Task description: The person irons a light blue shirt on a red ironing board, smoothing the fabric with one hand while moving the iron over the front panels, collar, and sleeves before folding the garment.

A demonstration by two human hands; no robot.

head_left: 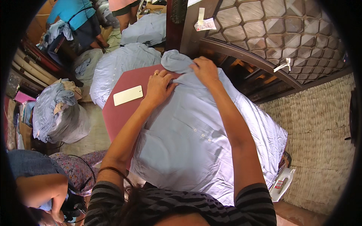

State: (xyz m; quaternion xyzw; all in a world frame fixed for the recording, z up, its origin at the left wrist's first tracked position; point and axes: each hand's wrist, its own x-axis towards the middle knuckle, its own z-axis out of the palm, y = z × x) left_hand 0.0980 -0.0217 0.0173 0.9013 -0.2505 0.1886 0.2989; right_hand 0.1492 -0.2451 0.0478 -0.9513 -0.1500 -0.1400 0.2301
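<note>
A light blue button-up shirt (177, 124) lies spread over a dark red tabletop, its small white buttons running down the front. At the far edge of the shirt, my left hand (160, 87) has its fingers and thumb closed at the cloth; the exact grip is partly hidden. My right hand (206, 72) pinches the shirt a little farther right, beside a bunched part of the cloth (175, 61). A cream rectangular card (128, 95) with a small hole rests on the tabletop (120, 119), left of my left hand.
A white appliance, seemingly an iron (282, 184), stands by the shirt's lower right. A metal grille door (264, 37) borders the far right. Large bundles of pale blue clothing (126, 62) sit beyond the table. A seated person (41, 180) is close at left; other people stand farther back.
</note>
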